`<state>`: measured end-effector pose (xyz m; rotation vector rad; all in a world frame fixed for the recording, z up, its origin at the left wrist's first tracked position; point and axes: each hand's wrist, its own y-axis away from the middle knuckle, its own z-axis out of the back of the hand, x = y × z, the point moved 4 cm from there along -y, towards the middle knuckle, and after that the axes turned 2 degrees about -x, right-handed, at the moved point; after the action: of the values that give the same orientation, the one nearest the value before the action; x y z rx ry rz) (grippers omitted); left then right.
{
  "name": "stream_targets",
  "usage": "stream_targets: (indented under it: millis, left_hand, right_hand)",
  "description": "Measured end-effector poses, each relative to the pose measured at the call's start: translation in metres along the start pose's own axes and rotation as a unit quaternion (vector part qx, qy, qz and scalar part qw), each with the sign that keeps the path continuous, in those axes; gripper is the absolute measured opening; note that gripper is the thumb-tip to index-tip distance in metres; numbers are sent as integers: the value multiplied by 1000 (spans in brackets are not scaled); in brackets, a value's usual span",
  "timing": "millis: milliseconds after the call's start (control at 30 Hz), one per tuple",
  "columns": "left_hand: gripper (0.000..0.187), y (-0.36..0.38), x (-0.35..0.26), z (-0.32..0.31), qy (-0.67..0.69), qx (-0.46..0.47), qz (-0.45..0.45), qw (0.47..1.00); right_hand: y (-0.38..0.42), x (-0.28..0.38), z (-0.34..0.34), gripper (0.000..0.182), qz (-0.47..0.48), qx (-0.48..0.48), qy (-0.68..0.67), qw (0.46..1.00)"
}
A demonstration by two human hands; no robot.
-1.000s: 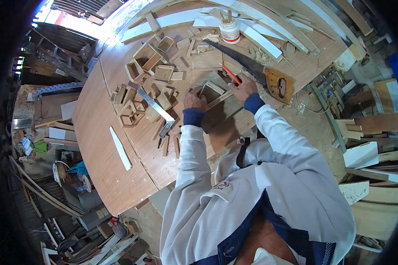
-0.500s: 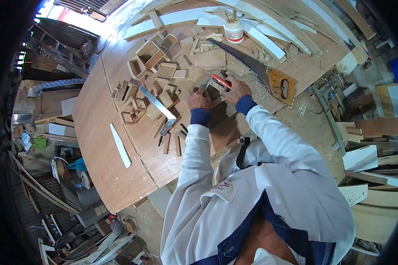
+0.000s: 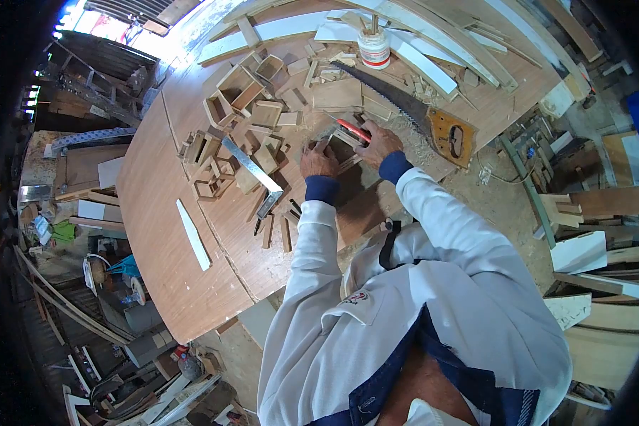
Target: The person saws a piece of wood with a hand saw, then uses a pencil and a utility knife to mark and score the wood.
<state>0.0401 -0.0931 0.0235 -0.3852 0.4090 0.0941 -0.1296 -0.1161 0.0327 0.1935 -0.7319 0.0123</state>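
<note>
My right hand [image 3: 380, 144] is closed around a slim red tool [image 3: 353, 130] with a thin tip; its exact kind does not show. The tip points left, over a small wooden piece [image 3: 343, 150] between my hands. My left hand [image 3: 320, 159] has its fingers bent at the left side of that piece, gripping it; part of the piece is hidden by the fingers. Just beyond them lies a flat wooden board [image 3: 337, 94]. To the right rests a handsaw [image 3: 451, 138] with a wooden handle.
Small wooden boxes [image 3: 220, 111] and offcuts crowd the table [image 3: 163, 248] on the left, with a try square [image 3: 252, 167] across them. A white tub [image 3: 373, 51] holding sticks stands at the back near long strips [image 3: 422, 64]. A white tapered piece [image 3: 193, 234] lies front left.
My left hand has shifted very slightly to the left. The red tool and my right hand stay almost in place.
</note>
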Motion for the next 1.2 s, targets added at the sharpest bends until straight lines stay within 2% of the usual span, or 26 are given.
stream_targets:
  millis: [367,567,633,1200]
  left_hand:
    - [21,0,2,0,-10,2,-18,1000]
    - [20,0,0,3,10,9,-4,1000]
    - [24,-1,1,2,5,23,-11,1000]
    - [21,-1,2,-1,9,18,-17,1000]
  right_hand:
    - [2,5,5,45,7,13,2,1000]
    - [-8,-15,-7,40,32,-37,-42,998]
    - [-7,-19,-3,38,63,-90,-84,990]
    - [-3,-18,-6,34,33,-51,-62,996]
